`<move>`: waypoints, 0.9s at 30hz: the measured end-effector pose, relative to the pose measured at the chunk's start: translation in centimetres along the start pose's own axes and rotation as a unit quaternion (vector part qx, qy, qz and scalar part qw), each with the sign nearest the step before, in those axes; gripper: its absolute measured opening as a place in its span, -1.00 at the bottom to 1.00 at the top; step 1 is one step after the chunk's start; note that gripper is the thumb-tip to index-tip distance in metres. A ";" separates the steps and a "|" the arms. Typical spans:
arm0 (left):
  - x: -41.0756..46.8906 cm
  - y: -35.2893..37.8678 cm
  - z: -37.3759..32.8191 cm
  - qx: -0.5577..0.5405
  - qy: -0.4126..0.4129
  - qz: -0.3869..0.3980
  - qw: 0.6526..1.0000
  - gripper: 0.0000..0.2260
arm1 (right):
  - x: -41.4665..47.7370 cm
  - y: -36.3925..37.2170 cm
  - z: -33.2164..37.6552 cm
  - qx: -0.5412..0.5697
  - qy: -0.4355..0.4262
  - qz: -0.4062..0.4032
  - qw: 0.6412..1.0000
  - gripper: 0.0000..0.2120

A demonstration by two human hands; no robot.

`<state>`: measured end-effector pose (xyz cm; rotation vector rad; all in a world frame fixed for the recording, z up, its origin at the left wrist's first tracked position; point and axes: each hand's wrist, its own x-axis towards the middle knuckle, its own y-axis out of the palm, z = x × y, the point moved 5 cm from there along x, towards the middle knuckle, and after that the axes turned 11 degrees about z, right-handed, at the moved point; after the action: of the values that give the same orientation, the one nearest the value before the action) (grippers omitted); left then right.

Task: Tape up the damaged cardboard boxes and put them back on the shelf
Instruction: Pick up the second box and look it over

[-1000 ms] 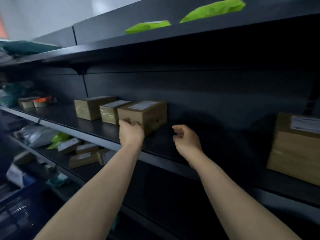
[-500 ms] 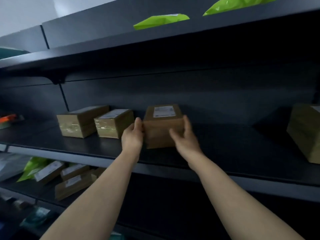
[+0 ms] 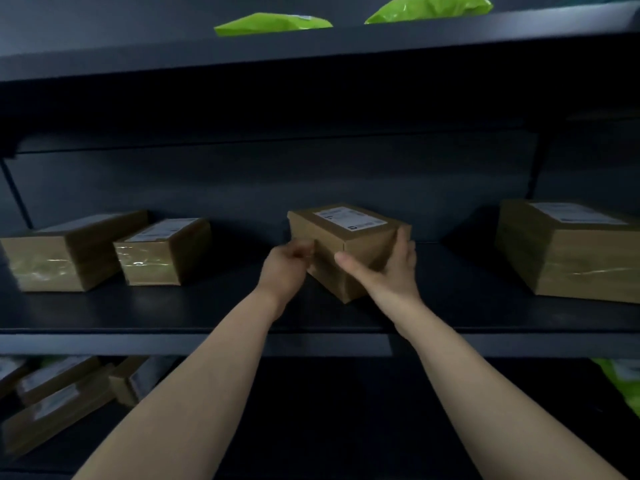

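A small brown cardboard box [image 3: 346, 233] with a white label on top sits turned at an angle on the dark middle shelf [image 3: 207, 306]. My left hand [image 3: 285, 268] has its fingers curled against the box's left face. My right hand [image 3: 388, 268] holds the right front face, thumb across the front corner and fingers up the right side. Two taped brown boxes stand to the left: one [image 3: 162, 252] nearer, one [image 3: 72, 249] farther left.
A larger brown box [image 3: 568, 251] stands at the shelf's right end. Green mailer bags [image 3: 273, 22] lie on the shelf above. Several flat parcels [image 3: 59, 396] rest on the lower shelf at left, and something green [image 3: 620, 379] shows at lower right.
The box has slid right, away from the two taped boxes, and turned corner-forward. My right hand went from free air onto its right side. The view has swung right.
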<state>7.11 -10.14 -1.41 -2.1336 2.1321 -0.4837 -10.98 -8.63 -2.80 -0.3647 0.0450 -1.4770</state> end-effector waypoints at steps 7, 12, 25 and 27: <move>3.3 -2.6 1.8 -0.028 -0.049 -0.150 0.987 -0.65 | 0.8 -5.2 -2.1 0.069 0.026 -0.099 0.992 -0.32; 7.1 -1.5 2.1 -0.006 -0.102 -0.081 0.991 -0.53 | -0.6 -2.3 -1.2 -0.116 -0.035 -0.027 0.992 -0.25; 8.3 -0.2 1.8 -0.113 -0.054 0.031 0.992 -0.37 | -1.1 -4.2 -1.5 0.004 0.003 -0.106 0.994 -0.53; 8.5 -0.7 1.7 -0.124 -0.056 -0.035 0.990 -0.40 | -1.4 -4.7 -1.4 0.052 0.015 -0.110 0.992 -0.55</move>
<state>8.02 -18.78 -1.47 -2.3057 2.1604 -0.1027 -16.03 -7.78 -3.14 -0.2697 -0.0488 -1.6956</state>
